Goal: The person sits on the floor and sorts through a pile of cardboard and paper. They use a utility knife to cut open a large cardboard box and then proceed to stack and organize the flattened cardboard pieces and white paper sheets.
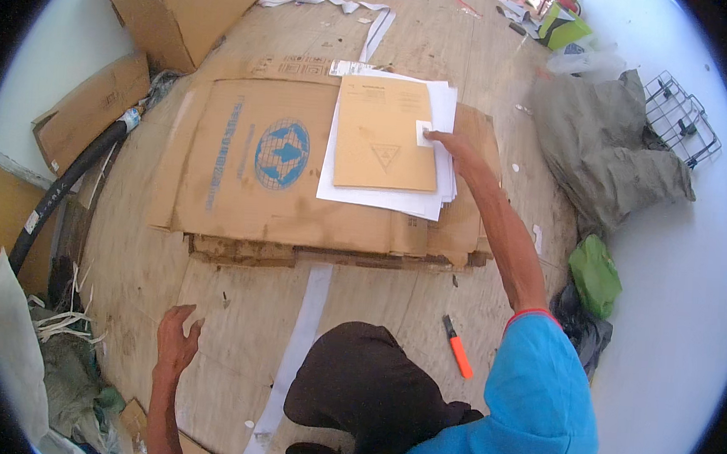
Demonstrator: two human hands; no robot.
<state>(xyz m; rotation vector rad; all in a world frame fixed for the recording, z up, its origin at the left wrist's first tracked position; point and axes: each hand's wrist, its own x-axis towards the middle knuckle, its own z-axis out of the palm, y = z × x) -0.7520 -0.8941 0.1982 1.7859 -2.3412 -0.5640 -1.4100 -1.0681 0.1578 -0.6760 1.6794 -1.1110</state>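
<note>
A brown paper envelope or booklet (pixel 387 125) with a printed triangle lies on a loose stack of white paper sheets (pixel 353 195). Both rest on a flattened corrugated cardboard box (pixel 226 125) bearing a blue globe print. My right hand (pixel 457 148) reaches across the stack's right edge. One of its digits touches a small white label (pixel 423 137) on the brown cover; the other fingers are hidden, so a grip cannot be confirmed. Over the floor at the lower left, my left hand (pixel 177 339) holds nothing, its fingers apart and slightly curled.
An orange-handled utility knife (pixel 458 348) lies on the floor (pixel 251 320) by my dark-clothed knee (pixel 360 376). Cardboard boxes (pixel 183 10) and a black hose (pixel 69 190) line the left. Grey fabric (pixel 605 148), a wire basket (pixel 679 118) and a green bag (pixel 594 275) sit along the right wall.
</note>
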